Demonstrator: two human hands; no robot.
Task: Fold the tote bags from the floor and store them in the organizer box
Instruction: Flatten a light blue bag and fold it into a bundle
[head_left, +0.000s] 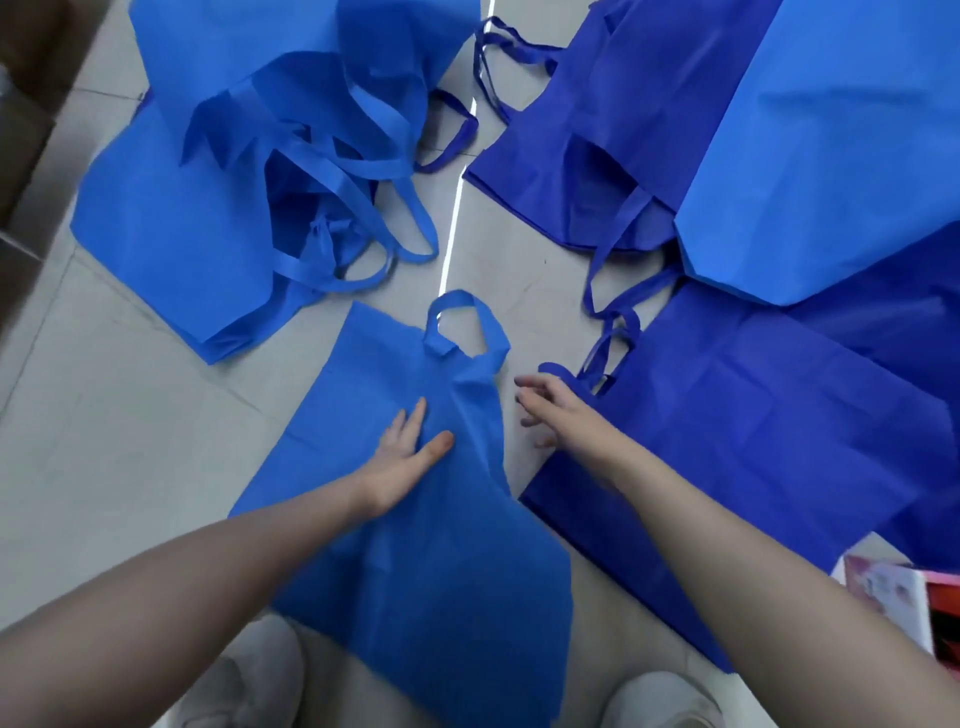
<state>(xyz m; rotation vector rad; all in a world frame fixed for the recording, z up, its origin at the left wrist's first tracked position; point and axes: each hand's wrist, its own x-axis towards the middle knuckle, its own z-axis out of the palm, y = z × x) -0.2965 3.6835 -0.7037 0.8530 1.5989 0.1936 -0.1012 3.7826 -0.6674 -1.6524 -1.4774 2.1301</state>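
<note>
A light blue tote bag (415, 561) lies on the tiled floor in front of me, folded lengthwise, its handle (457, 322) pointing away. My left hand (405, 447) presses flat on the bag's middle with straight fingers. My right hand (550, 410) hovers over the floor just right of the bag's edge, fingers spread and relaxed, holding nothing. Only a pink and white corner of the organizer box (893, 597) shows at the lower right edge.
A heap of light blue totes (208, 208) lies at the upper left. Dark blue totes (727, 441) spread out on the right, with another light blue bag (831, 156) on top further back. My two white shoes (249, 680) stand at the bottom.
</note>
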